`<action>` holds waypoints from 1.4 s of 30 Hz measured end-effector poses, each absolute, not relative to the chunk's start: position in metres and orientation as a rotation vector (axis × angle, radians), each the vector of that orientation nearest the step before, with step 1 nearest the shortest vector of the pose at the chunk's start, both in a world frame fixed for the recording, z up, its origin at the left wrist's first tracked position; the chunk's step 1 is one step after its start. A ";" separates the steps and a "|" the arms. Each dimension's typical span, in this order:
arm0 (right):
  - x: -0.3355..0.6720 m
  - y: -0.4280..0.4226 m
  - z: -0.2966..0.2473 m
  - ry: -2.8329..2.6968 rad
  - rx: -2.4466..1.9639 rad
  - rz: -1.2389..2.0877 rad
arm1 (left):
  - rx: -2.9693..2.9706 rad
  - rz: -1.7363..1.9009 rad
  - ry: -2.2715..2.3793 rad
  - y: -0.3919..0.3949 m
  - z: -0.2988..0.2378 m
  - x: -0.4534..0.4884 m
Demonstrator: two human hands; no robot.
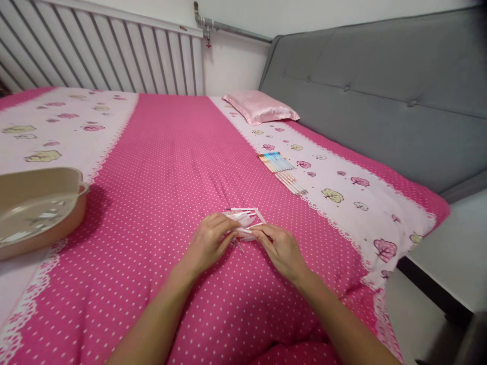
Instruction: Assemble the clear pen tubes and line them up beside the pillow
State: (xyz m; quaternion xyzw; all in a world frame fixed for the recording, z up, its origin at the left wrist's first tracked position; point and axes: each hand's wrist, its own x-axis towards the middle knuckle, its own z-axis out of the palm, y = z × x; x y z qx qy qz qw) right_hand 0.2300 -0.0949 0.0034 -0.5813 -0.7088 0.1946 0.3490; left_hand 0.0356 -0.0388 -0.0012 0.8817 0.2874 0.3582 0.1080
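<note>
Both my hands meet low in the middle of the view, over the pink dotted bedspread. My left hand pinches one end of a slim white pen-like stick. The fingers of my right hand are closed at its other end. Around and beneath the fingers lies a small pile of thin white sticks, partly hidden by my hands, with some clear wrapping among them. Farther right, a row of slender pens with blue and orange parts lies side by side, and white-and-orange pens continue the row.
At the left edge stands a beige plastic basin with small clear and white scraps inside. A pink pillow rests near the grey padded headboard. A white radiator lines the far wall. The bed's edge drops off at right.
</note>
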 end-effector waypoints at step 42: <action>0.230 -0.097 0.004 -1.897 -1.417 0.319 | 2.681 0.895 0.944 -0.039 -0.004 0.038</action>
